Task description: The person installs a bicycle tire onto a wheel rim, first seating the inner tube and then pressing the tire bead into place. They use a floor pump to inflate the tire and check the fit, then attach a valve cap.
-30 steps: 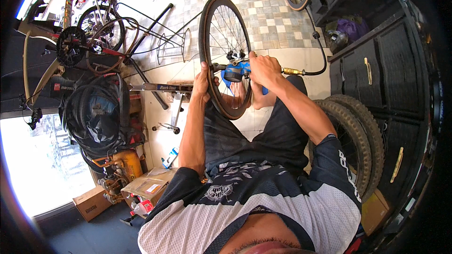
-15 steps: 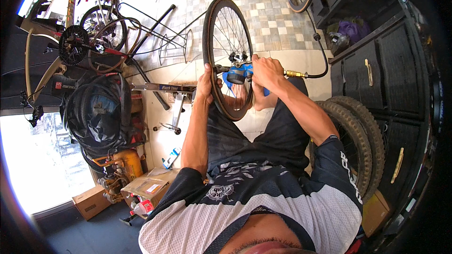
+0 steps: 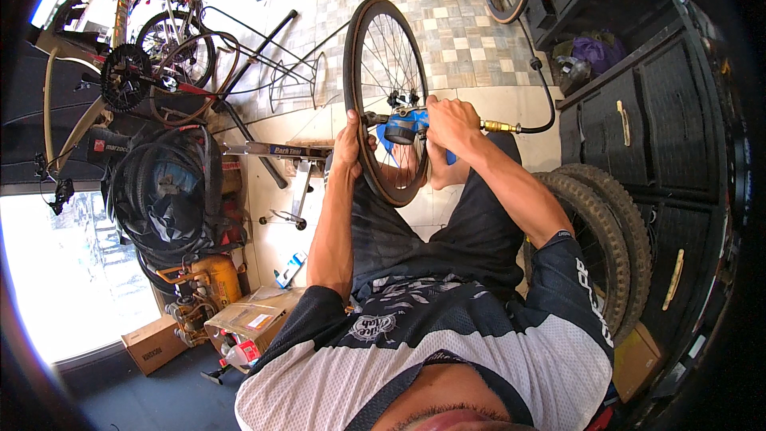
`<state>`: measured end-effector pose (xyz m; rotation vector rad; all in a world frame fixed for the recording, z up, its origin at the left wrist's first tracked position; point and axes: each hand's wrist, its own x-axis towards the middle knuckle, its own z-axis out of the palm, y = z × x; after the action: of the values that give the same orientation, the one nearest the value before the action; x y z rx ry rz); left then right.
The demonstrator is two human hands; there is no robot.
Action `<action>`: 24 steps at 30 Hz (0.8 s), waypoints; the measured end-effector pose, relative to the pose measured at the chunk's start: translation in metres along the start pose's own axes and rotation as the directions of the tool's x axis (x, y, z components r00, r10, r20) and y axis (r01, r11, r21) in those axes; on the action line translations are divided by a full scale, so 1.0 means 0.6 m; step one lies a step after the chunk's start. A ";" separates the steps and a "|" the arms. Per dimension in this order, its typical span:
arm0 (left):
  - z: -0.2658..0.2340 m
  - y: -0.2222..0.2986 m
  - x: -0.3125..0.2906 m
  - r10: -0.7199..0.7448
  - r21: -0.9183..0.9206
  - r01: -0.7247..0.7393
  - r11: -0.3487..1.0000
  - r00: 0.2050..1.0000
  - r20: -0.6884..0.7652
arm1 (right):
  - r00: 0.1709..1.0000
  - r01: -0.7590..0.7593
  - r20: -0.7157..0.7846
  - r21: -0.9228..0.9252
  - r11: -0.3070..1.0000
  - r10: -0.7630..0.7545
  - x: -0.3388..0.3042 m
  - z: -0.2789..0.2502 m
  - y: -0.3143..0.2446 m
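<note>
A bicycle wheel (image 3: 357,52) with a dark tyre stands upright between my knees, tilted slightly. My left hand (image 3: 348,144) is closed around its rim and tyre on the near left side. In my right hand (image 3: 453,124) is a blue tyre inflator (image 3: 409,121) with a round black gauge, gripped from the right. The inflator's head reaches the inner side of the rim next to my left hand; the exact joint at the valve is too small to make out. A brass fitting (image 3: 498,126) joins the inflator to a black air hose (image 3: 546,108).
Left, a red bicycle frame (image 3: 120,8) and a repair stand (image 3: 263,149) stand near a black bag (image 3: 163,191). Knobby tyres (image 3: 618,231) lean against black drawers (image 3: 678,128) at right. A cardboard box (image 3: 251,315) and an orange compressor (image 3: 215,278) sit lower left.
</note>
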<state>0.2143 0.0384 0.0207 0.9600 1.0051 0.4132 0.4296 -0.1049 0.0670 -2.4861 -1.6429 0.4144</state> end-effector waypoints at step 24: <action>-0.011 -0.013 0.009 -0.038 -0.051 0.039 0.998 0.999 0.035 | 0.997 -0.036 0.066 0.081 0.996 0.030 -0.012 -0.008 -0.006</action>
<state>0.2108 0.0413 0.0102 0.8974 0.9761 0.3875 0.4254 -0.1102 0.0734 -2.4671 -1.5754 0.5605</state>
